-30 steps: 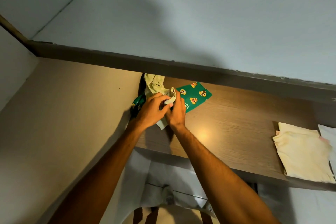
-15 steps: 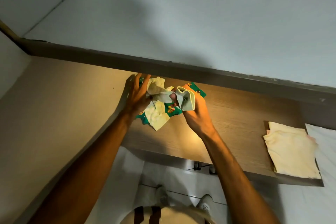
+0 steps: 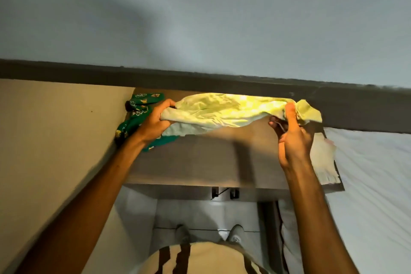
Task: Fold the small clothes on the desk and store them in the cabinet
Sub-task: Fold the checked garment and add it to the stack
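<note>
Your two hands, left (image 3: 153, 122) and right (image 3: 293, 138), pinch one pale yellow-green cloth garment (image 3: 231, 110) stretched above the brown wooden worktop (image 3: 206, 162), beside one green patterned garment (image 3: 138, 115) and one folded cream garment (image 3: 323, 158).

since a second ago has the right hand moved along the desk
Yes. The right hand has gone right, from beside the green cloth to beside the folded cream cloth.

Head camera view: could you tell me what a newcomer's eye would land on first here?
First, the pale yellow-green garment, brightly lit and stretched wide above the wooden desk between the left hand and the right hand. Next, the green patterned cloth bunched at the desk's left end, and a cream folded piece at its right end.
</note>
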